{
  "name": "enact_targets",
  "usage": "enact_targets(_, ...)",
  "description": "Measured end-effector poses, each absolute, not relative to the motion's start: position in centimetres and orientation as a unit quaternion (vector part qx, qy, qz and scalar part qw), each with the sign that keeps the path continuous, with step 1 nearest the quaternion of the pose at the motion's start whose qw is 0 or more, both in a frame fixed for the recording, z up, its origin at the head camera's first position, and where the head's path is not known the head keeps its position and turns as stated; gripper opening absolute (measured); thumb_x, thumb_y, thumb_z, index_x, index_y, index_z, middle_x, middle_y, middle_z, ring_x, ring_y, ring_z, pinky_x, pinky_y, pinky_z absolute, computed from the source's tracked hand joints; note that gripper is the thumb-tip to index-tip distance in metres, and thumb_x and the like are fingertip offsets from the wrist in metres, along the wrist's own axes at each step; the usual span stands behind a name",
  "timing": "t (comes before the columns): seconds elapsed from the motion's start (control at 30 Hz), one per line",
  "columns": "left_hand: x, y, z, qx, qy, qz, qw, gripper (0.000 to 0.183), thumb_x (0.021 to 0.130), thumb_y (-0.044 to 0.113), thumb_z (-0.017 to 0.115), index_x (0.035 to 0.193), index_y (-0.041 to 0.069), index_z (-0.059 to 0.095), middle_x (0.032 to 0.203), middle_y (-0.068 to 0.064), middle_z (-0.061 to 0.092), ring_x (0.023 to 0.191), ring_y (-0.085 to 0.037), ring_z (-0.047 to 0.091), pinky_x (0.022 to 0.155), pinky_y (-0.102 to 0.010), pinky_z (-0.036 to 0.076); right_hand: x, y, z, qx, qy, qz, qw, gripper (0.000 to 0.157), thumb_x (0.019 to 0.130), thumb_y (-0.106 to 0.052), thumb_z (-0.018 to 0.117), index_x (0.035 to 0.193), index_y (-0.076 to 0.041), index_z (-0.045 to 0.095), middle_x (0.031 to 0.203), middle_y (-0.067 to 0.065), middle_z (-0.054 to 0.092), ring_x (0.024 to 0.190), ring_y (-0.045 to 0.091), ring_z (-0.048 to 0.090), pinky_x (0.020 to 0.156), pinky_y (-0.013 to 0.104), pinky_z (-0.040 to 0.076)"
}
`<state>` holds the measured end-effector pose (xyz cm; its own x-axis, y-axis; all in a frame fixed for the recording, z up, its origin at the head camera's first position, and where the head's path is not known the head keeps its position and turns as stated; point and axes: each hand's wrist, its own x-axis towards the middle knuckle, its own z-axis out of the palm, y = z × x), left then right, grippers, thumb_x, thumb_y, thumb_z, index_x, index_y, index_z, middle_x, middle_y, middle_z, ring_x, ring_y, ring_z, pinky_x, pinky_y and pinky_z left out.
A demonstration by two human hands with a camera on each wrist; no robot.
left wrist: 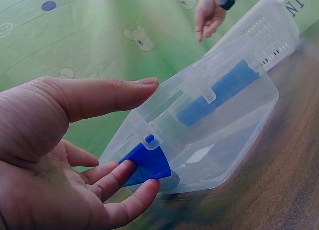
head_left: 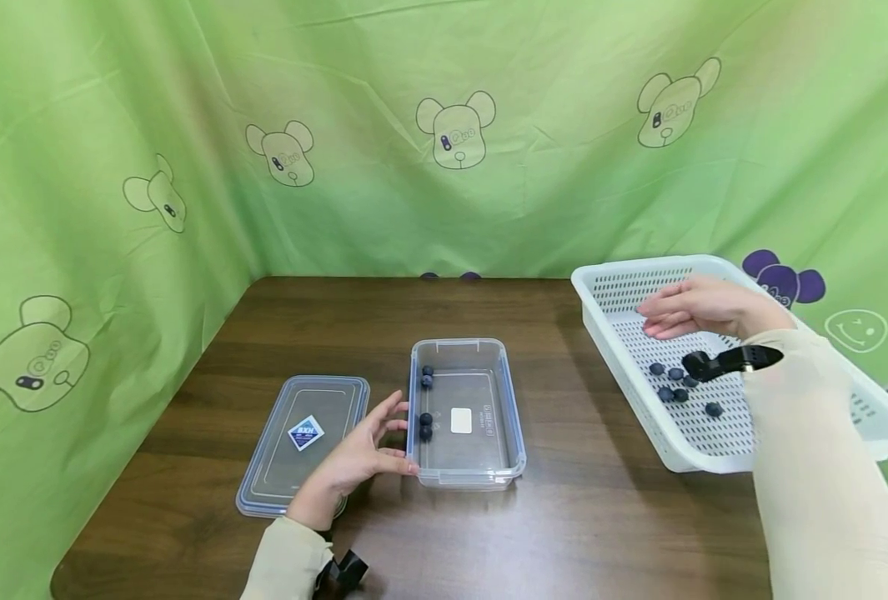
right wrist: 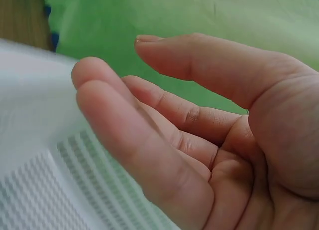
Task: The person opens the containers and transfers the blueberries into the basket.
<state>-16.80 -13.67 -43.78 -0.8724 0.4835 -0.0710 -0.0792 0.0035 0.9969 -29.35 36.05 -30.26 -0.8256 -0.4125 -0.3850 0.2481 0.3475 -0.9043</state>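
A clear plastic food container (head_left: 481, 383) stands lidless on the table, with several blueberries (head_left: 425, 419) along its left side. My left hand (head_left: 357, 457) is at that side; in the left wrist view its fingertips touch a blue side latch (left wrist: 149, 165), while the thumb extends near the rim, apart from the fingers. Over the white perforated basket (head_left: 624, 367) hovers my right hand (head_left: 702, 307), its fingers loosely bent. Nothing lies between fingers and thumb in the right wrist view. Several more blueberries (head_left: 714, 409) are scattered on the basket's floor.
The container's clear lid (head_left: 282, 471), marked with a blue diamond sticker (head_left: 305, 432), lies flat to the left, partly behind my left hand and wrist. Brown tabletop (head_left: 564, 517) separates container and basket. A green patterned curtain (head_left: 368, 217) hangs around the table.
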Motion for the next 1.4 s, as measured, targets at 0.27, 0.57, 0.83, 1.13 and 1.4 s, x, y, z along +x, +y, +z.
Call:
enact_targets(0.27,-16.8,-13.7,-43.8,0.150,0.680,0.688,0.204,0.109,0.074,-0.014,0.077,0.155,-0.008,0.006,0.157,-0.028,0.021,0.133,-0.041,0.035,0.092,-0.037,0.051,-30.1,29.5,-29.7,-0.072,0.773,-0.561,0.288,0.013,0.098,0.000,0.056,0.100,-0.004,0.069,0.090,0.013,0.073,0.081,0.020,0.072,0.079,0.035,0.058)
enact_targets(0.57,-16.7,-13.6,-43.7,0.153,0.678,0.689,0.206,0.109,0.074,-0.014,0.077,0.155,-0.008,0.006,0.156,-0.028,0.022,0.132,-0.041,0.035,0.093,-0.037,0.051,-30.8,22.4,-31.8,-0.113,0.777,-0.538,0.306,0.019,0.093,0.002,0.061,0.109,0.010,0.063,0.085,0.011,0.071,0.075,0.019,0.071,0.075,0.034,0.059)
enact_targets(0.83,-16.8,-13.6,-43.9,0.154,0.676,0.690,0.206,0.109,0.074,-0.015,0.076,0.155,-0.008,0.005,0.156,-0.029,0.022,0.131,-0.040,0.036,0.091,-0.035,0.052,-31.0,16.7,-33.9,-0.143,0.758,-0.534,0.347,0.033,0.091,0.003,0.061,0.117,0.022,0.055,0.077,0.013,0.071,0.069,0.017,0.070,0.068,0.031,0.059)
enact_targets(1.13,-16.8,-13.7,-44.0,0.154,0.679,0.687,0.208,0.108,0.075,-0.011,0.078,0.155,-0.007,0.006,0.156,-0.028,0.022,0.129,-0.038,0.038,0.092,-0.036,0.052,-30.1,11.6,-36.3,-0.139,0.760,-0.498,0.394,0.023,0.091,0.003,0.062,0.110,0.016,0.060,0.073,0.012,0.069,0.063,0.016,0.069,0.062,0.028,0.058)
enact_targets(1.4,-16.8,-13.7,-44.0,0.155,0.676,0.689,0.209,0.108,0.074,-0.013,0.077,0.155,-0.007,0.005,0.155,-0.029,0.022,0.130,-0.037,0.036,0.092,-0.035,0.051,-29.4,8.7,-39.0,-0.123,0.771,-0.446,0.439,0.011,0.091,0.003,0.062,0.101,0.008,0.066,0.072,0.013,0.068,0.061,0.016,0.068,0.061,0.029,0.059)
